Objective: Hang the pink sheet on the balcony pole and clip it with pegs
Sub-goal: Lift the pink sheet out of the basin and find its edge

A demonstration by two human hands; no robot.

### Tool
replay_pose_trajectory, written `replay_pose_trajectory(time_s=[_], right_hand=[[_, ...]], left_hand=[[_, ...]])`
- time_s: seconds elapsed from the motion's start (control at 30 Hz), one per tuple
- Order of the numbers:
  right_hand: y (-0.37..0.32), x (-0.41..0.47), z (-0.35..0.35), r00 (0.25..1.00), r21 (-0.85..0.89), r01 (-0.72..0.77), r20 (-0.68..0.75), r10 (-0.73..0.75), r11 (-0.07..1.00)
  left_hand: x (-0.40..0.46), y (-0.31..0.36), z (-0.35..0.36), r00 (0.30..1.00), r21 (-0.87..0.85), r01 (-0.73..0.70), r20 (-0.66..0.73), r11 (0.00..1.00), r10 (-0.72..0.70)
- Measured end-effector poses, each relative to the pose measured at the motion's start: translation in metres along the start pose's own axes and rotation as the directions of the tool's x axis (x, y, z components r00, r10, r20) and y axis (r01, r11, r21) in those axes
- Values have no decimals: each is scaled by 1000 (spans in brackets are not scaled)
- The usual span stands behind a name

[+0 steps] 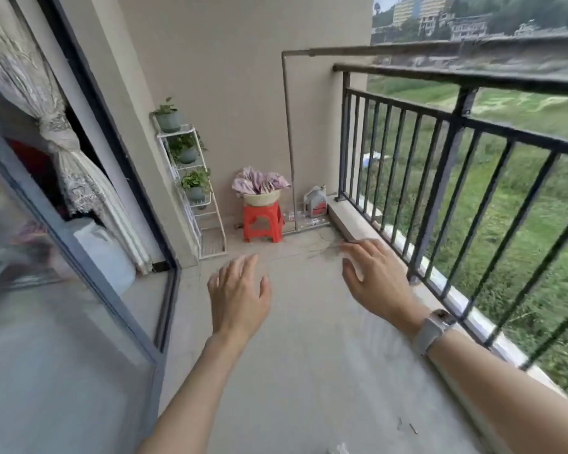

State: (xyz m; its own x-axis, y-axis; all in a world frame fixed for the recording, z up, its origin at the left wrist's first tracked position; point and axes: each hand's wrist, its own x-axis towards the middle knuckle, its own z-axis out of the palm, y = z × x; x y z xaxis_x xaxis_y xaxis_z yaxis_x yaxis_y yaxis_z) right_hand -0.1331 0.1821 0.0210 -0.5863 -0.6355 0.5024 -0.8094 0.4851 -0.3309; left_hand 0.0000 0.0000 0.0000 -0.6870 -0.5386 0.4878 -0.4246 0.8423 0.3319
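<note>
On the red stool (263,221), basin (262,197) holding pink sheet (259,182); both hands' grip spread, empty

I stand on a home balcony: black railing (440,152), plant rack (194,188), sliding glass door (63,290), green field beyond.

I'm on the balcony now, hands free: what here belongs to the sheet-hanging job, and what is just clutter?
For the job:
pink sheet, bundled in the basin on the red stool
pole above the railing
left hand and right hand, both empty
No pegs visible.

Lying about:
plant rack
jug in the corner
</note>
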Motion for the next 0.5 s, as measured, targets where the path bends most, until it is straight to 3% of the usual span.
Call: replay_pose_trajectory(time_s=[0.17,0.3,0.5], right_hand=[[63,75,92,979,-9,-82,185,82,997],[99,169,149,969,-32,-71,233,77,997],[114,298,244,947,-4,-57,317,55,998]], left_hand=[[77,-43,91,968,185,36,237,982,-80],[173,-73,134,967,239,21,242,971,-80],[281,-149,185,950,244,113,258,963,-176]])
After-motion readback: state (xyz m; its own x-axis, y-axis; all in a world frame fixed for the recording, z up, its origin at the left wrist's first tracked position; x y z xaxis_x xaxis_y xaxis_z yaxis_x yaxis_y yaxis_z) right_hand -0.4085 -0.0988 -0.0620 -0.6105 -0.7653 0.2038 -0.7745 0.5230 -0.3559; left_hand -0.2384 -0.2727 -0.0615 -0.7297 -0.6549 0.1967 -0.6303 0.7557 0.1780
